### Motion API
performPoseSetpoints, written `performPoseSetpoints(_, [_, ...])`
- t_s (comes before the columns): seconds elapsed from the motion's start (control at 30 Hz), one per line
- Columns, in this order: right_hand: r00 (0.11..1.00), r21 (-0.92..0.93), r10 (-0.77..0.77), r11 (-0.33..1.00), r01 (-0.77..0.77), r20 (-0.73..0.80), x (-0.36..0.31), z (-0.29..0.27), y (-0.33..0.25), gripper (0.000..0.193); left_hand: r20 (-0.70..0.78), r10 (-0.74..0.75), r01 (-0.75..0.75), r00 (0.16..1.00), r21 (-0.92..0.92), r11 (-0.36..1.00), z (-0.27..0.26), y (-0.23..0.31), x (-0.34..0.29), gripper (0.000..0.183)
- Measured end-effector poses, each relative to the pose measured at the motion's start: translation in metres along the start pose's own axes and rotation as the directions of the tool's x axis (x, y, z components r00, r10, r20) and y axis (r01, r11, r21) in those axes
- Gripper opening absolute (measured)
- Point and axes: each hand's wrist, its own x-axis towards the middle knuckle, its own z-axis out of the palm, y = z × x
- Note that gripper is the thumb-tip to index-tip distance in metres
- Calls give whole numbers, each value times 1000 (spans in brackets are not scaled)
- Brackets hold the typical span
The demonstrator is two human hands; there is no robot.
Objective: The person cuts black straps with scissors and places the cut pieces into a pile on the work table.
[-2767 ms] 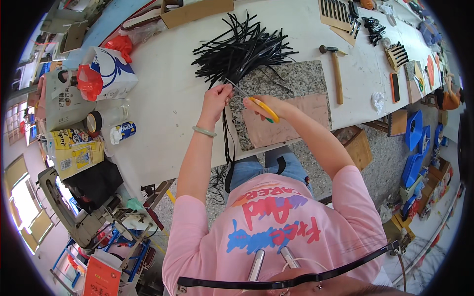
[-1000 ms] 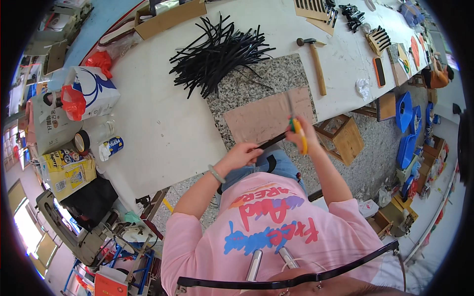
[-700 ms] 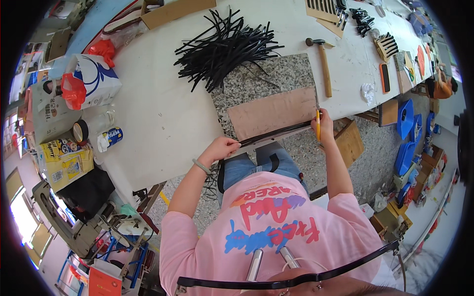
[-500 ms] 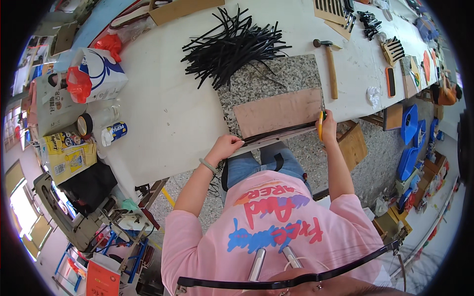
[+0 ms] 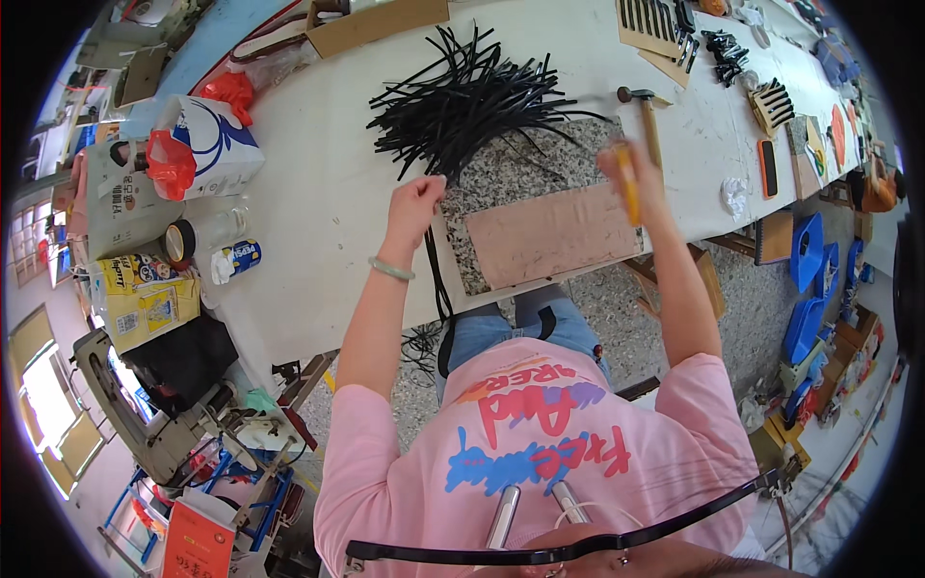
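Observation:
My left hand (image 5: 414,210) is closed on a few thin black strips (image 5: 436,275), which hang from it past the left side of a speckled stone slab (image 5: 449,214) to the table's front edge. My right hand (image 5: 636,183), blurred by motion, grips yellow-handled scissors (image 5: 630,188) above the slab's right side; the blades cannot be made out. Between the hands, a flat pinkish-brown board (image 5: 544,238) lies on the slab. A loose heap of black strips (image 5: 472,108) spreads over the slab's far edge, just beyond my left hand.
A hammer (image 5: 650,130) lies right of the slab, behind my right hand. Farther right are a phone (image 5: 767,169) and crumpled plastic (image 5: 734,196). At left stand a drink can (image 5: 238,258), a clear jar (image 5: 217,229) and bags. A cardboard box (image 5: 381,26) sits at the back.
The black strips that lay along the board's near edge now hang from my left hand, which has moved up toward the heap. My right hand has lifted away from the front edge with the scissors.

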Motion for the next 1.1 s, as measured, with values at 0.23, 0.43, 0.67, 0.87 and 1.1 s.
performPoseSetpoints(0.23, [776,-539,175,808,238,606,0,98,2,79,17,-44,46,999,-130,990,-4,0,14,21])
performPoseSetpoints(0.43, [643,-436,258,890,132,721,4,133,-15,79,31,-43,47,999,-160,986,-7,-2,14,20])
performPoseSetpoints(0.67, [698,-404,236,911,82,676,8,150,-14,84,100,-72,92,992,-209,974,-16,2,12,20])
performPoseSetpoints(0.87, [831,-230,124,973,6,542,-1,142,-18,58,100,-13,32,995,-193,981,-13,9,-14,19])
performPoseSetpoints(1.1, [908,251,-14,963,-101,420,-41,130,2,49,180,-36,30,983,39,999,16,9,-63,23])
